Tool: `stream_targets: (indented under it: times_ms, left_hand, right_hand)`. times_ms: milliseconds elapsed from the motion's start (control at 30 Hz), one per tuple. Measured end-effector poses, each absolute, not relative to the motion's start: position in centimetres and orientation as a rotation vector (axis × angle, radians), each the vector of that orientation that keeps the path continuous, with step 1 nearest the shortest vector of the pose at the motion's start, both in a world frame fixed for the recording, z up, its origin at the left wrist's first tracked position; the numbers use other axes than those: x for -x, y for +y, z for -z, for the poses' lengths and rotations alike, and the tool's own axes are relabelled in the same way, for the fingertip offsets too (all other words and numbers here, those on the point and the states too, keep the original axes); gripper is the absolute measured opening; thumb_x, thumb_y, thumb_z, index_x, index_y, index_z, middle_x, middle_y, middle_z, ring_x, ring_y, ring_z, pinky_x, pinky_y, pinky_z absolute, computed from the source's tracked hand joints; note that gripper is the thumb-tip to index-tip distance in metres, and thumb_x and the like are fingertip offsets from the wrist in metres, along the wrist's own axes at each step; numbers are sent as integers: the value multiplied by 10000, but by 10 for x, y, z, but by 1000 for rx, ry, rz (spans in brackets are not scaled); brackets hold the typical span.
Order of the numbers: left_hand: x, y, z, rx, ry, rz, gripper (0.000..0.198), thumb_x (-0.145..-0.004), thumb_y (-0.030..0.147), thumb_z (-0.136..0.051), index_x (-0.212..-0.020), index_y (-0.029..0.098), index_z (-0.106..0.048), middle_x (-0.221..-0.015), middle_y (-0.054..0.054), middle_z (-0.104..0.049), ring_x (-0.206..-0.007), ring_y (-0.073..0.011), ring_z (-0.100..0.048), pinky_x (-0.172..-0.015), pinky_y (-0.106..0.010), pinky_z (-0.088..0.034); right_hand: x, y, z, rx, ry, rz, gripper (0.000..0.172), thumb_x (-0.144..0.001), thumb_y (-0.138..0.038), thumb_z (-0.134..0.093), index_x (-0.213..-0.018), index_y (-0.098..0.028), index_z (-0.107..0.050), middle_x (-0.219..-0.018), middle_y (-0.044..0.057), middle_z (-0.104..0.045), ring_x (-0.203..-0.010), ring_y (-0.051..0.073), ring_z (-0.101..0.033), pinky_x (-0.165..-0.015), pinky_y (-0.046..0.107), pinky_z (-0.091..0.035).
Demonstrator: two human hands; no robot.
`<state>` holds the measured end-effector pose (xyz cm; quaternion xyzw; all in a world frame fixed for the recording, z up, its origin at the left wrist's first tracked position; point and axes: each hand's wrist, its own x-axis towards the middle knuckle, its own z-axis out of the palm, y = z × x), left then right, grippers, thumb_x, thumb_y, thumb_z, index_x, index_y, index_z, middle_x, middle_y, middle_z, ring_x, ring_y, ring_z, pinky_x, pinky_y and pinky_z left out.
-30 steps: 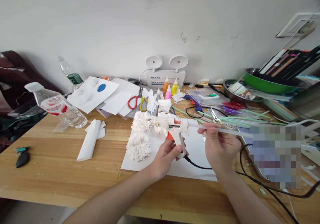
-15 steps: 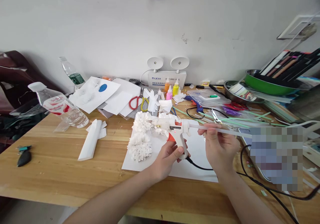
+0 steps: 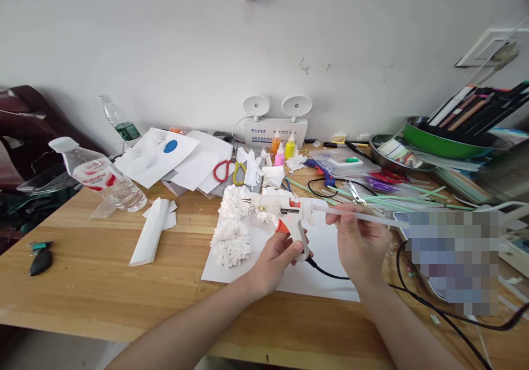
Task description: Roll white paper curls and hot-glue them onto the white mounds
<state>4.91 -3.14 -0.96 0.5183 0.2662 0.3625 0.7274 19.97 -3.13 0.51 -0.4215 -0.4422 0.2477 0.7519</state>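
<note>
My left hand (image 3: 278,261) is wrapped around the handle of a white glue gun (image 3: 295,215) with an orange trigger, its nozzle pointing left. A long translucent glue stick (image 3: 380,216) enters the back of the gun. My right hand (image 3: 363,243) pinches this stick a short way behind the gun. Below the gun lies a white sheet of paper (image 3: 322,279) on the wooden table. Bumpy white clusters (image 3: 232,243) cover its left part, close to the nozzle; what they are made of I cannot make out.
Two water bottles (image 3: 109,182) and a folded white paper (image 3: 151,235) are at left. Behind stand paint bottles (image 3: 279,156), scissors (image 3: 357,193) and a blue glue gun (image 3: 326,176). Green sticks (image 3: 413,195) lie right; a black cable (image 3: 438,304) crosses the table. A green bowl (image 3: 442,141) holds pens.
My right hand has shifted slightly left along with the glue stick, which sits a little further into the gun. My left hand and the glue gun stay almost still.
</note>
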Motion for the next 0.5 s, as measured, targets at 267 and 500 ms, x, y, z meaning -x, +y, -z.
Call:
stream_targets:
  times_ms: [267,500]
  left_hand:
    - [-49,-36,6,-1179,630,-801,355,-803,447,-499,-958,129,-510,-757,-50,-553,-702,-139,-482,-612,-250,-334]
    - [-52,-36,11,-1290,620,-757,363,-796,482,-487,-857,125,-505,-741,-19,-481,-664,-108,-426,-605,-238,-362]
  right_hand:
    - [-196,-31,-3,1020,-1082,-772,404,-683,-393,-654,-1045,-227,-588,-827,34,-630,-705,160,-595,-635,310,-501]
    - [-185,-37,3,1146,-1378,-1323,336,-732,-391,-589,-995,-183,-616,-839,69,-661,-690,198,-607,-577,320,-517]
